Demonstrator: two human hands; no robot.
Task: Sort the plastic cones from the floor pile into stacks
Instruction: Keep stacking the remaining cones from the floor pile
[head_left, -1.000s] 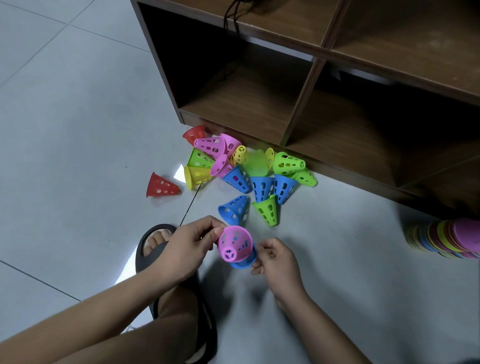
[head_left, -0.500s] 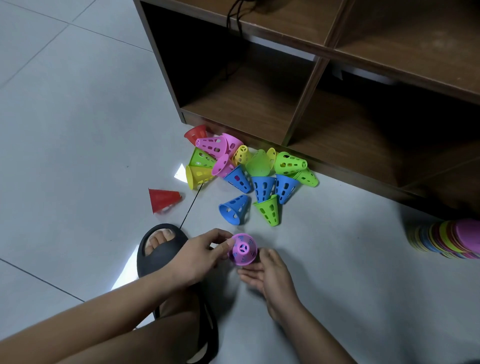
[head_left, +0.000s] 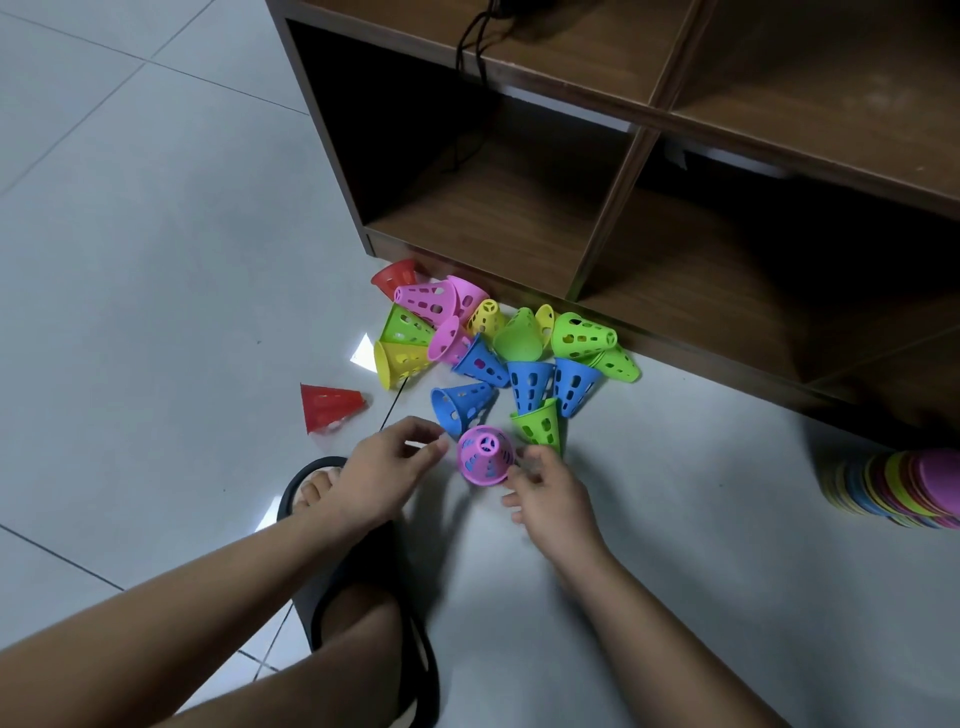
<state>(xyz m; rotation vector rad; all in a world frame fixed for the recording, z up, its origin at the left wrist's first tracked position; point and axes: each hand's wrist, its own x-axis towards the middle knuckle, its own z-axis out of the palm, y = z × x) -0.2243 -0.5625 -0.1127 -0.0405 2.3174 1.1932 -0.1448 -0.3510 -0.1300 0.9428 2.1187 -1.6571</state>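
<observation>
Pink cone (head_left: 485, 456) stood upright on floor (head_left: 156, 260) — left hand (head_left: 382, 480) loose, just clear; right hand (head_left: 553, 496) loose, beside rim.

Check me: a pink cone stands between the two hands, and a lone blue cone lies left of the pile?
Not quite. The head view shows the lone cone left of the pile is red, not blue. The pink cone does stand between the left hand and right hand.
</observation>
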